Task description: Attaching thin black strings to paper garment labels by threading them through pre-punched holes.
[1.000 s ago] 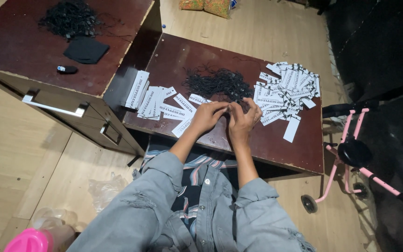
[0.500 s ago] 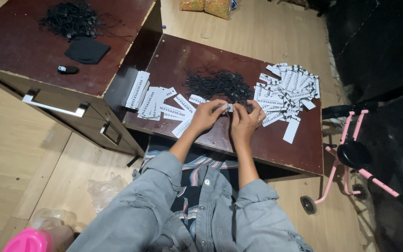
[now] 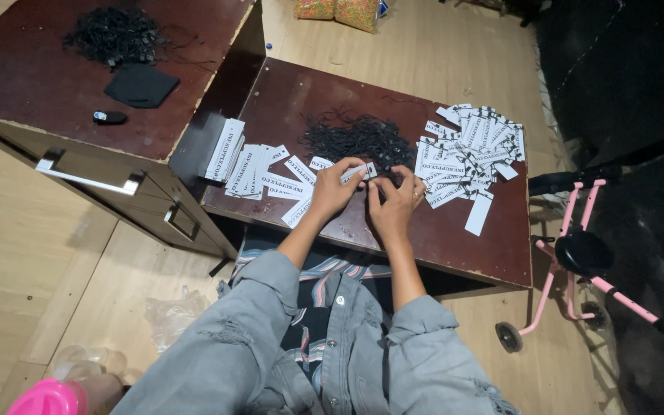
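— Pinching one white paper tag (image 3: pixel 357 172) between both hands, is that it?

— Yes. The left hand (image 3: pixel 335 192) has its fingertips closed on the tag's near end, and the right hand (image 3: pixel 393 201) is closed in close beside it, fingers bunched at the same tag; whether a string is between them is too small to tell. The tag sits just above the dark wooden table (image 3: pixel 455 246), at the near edge of the heap of black strings (image 3: pixel 356 138).

— And around that?

— To the person's right, a loose pile of white tags (image 3: pixel 466 154), jumbled and overlapping. To the left, tidier rows of white tags (image 3: pixel 251 165) laid flat, some fanned along the table's left edge.

— How far along would you say?

— Hard to judge. Both tag groups are sizeable and the string heap is still thick, so plenty seems left; which group is finished I cannot tell.

— Further out?

— A second tabletop (image 3: pixel 40 84) at the left carries another clump of black strings (image 3: pixel 117 34) and a black cloth (image 3: pixel 141 84). A pink frame on wheels (image 3: pixel 570 253) stands at the right.
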